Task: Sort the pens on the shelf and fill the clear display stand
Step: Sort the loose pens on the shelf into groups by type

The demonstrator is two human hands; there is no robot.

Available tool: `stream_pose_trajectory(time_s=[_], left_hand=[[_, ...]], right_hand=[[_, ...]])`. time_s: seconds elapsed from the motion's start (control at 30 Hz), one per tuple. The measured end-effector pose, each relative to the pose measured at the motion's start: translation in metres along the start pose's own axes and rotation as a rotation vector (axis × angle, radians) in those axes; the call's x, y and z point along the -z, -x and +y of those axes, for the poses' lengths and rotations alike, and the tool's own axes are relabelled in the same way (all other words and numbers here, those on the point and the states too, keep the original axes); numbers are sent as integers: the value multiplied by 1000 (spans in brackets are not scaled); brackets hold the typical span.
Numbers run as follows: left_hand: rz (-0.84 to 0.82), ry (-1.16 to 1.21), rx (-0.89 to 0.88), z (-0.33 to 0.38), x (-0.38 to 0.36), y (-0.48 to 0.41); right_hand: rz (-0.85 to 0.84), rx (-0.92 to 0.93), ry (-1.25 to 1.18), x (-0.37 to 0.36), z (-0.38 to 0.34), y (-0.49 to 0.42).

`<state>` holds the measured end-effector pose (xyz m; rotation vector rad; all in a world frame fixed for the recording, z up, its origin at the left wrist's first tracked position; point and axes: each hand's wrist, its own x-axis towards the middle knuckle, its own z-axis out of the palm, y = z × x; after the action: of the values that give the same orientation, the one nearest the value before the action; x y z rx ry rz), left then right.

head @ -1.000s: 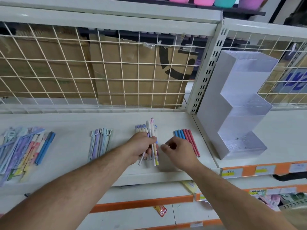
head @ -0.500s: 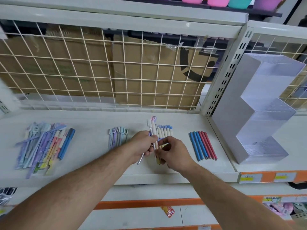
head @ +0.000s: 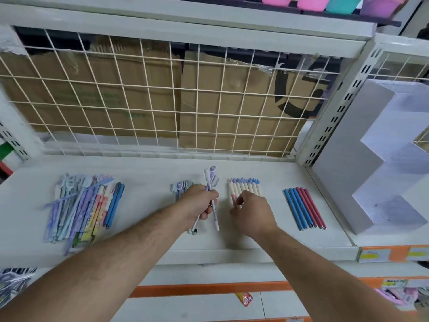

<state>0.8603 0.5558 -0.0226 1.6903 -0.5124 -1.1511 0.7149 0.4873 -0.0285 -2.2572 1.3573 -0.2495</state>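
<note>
while the stand (head: pixel 371 159) sits just past the shelf's (head: pixel 151 168) right edge, a mixed pile (head: pixel 79 210) lies toward its left edge and blue and red pens (head: pixel 304 208) lie near the stand. mid-shelf, the left hand (head: pixel 197 203) grips a few white pens (head: pixel 215 216), ends jutting from both sides of the fist. the right hand's (head: pixel 251 212) curled fingers touch a row of cream pens (head: pixel 243 189); whether they pinch one, i cannot tell.

Two forearms (head: pixel 130 254), bare to the frame's edge, carry dark hair. Left hand (head: pixel 197 203) and right hand (head: pixel 254 212) are bare.
</note>
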Motion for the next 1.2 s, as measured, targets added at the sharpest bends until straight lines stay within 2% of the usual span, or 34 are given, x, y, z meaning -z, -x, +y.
stream_pose_trajectory(time_s=[0.13, 0.33, 0.47, 0.57, 0.63, 0.83, 1.2], left_hand=[[-18, 16, 7, 3, 11, -2], [-25, 26, 9, 6, 11, -4], [-48, 35, -15, 10, 7, -1], [-62, 33, -31, 11, 2, 1], [-71, 32, -35, 12, -1, 3], [-113, 105, -24, 14, -10, 9], [-109, 148, -34, 18, -22, 16]], right_hand=[[12, -37, 124, -4, -4, -2], [15, -87, 74, -4, -3, -1], [12, -50, -239, -1, -9, 3], [-100, -38, -538, 5, -16, 14], [-152, -22, -626, 7, -18, 20], [-155, -49, -563, 8, -10, 22], [-192, -31, -682, 16, 2, 25]])
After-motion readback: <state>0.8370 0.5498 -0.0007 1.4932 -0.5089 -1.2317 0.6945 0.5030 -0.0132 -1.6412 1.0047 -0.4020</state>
